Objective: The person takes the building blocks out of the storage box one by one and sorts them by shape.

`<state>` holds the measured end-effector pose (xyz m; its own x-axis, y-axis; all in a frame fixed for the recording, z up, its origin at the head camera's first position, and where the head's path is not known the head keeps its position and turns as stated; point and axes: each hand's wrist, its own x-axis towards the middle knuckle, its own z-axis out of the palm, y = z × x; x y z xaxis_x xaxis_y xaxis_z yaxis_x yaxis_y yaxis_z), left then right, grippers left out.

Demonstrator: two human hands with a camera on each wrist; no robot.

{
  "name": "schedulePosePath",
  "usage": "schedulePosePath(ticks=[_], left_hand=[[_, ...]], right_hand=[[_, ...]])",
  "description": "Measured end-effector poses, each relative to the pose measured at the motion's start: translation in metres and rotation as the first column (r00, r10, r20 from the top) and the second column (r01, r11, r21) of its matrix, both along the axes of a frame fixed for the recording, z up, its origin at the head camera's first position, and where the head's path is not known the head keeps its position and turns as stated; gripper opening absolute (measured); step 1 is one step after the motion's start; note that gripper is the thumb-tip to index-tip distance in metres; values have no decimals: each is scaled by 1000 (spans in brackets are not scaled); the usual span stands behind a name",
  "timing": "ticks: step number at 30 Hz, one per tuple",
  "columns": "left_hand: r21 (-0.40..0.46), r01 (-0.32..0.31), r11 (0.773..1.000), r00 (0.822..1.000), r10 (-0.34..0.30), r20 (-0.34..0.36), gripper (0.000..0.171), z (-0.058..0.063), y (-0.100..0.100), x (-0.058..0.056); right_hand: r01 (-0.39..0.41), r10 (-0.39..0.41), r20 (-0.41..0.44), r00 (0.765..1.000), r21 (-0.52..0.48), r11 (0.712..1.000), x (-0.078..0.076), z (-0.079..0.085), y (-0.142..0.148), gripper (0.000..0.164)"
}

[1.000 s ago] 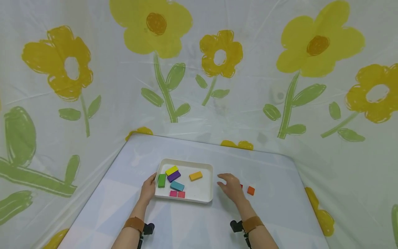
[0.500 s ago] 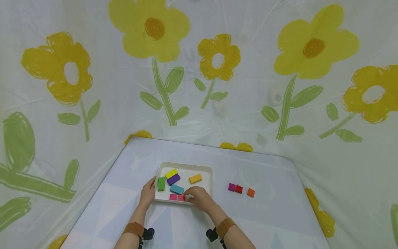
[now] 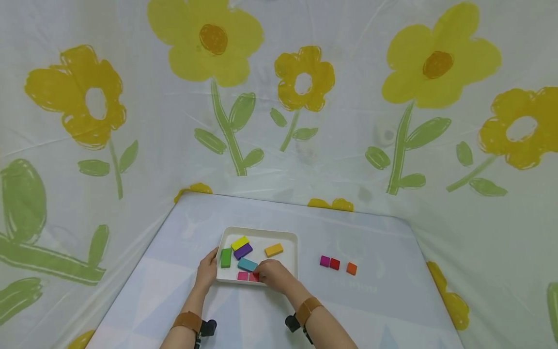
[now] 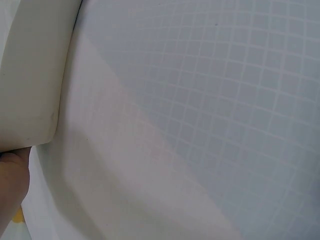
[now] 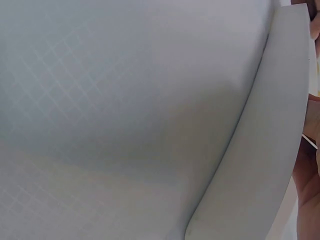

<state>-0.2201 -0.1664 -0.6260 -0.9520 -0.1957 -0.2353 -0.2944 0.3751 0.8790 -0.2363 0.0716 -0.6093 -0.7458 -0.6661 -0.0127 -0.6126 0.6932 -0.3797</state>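
A white rectangular tray [image 3: 289,252] lies on the table. My left hand [image 3: 207,269] holds it by its left side; in the left wrist view part of that hand [image 4: 12,182] shows at the tray's corner. My right hand [image 3: 275,275] reaches over the near right part of the tray, its fingertips pinching a coral-red block [image 3: 254,277] by the near wall. That block is partly hidden by the fingers. Left of it sits a pink block [image 3: 242,276], and behind are a blue block [image 3: 247,264] and a purple block [image 3: 242,251].
The tray also bears a green block [image 3: 225,258], a yellow block [image 3: 240,243] and an orange-yellow block [image 3: 273,250]. On the table to the right lie a magenta block [image 3: 324,261], a red block [image 3: 334,264] and an orange block [image 3: 351,268]. Flower-printed cloth [image 3: 348,145] surrounds the table.
My right hand has moved left from beside the magenta and red blocks into the tray and closed its fingers on the coral-red block. The left hand keeps its place at the tray.
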Motion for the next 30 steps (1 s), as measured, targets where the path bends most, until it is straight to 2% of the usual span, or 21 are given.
schedulePosePath(ticks=[5,12,25,30], left_hand=[[10,-4,1000,1000,4,-4,47,2,1,-1],[13,-10,1000,1000,10,7,48,0,1,-1],[4,-6,1000,1000,6,-6,47,-1,0,-2],[11,-6,1000,1000,6,-7,47,0,0,-1]], right_hand=[[-17,17,-9,1000,24,1000,-4,-1,0,22],[-27,27,-34,999,1,1000,-6,-2,-3,23],[-1,2,36,999,-6,1000,-9,2,-11,26],[-6,6,20,1000,19,1000,-9,0,-8,26]])
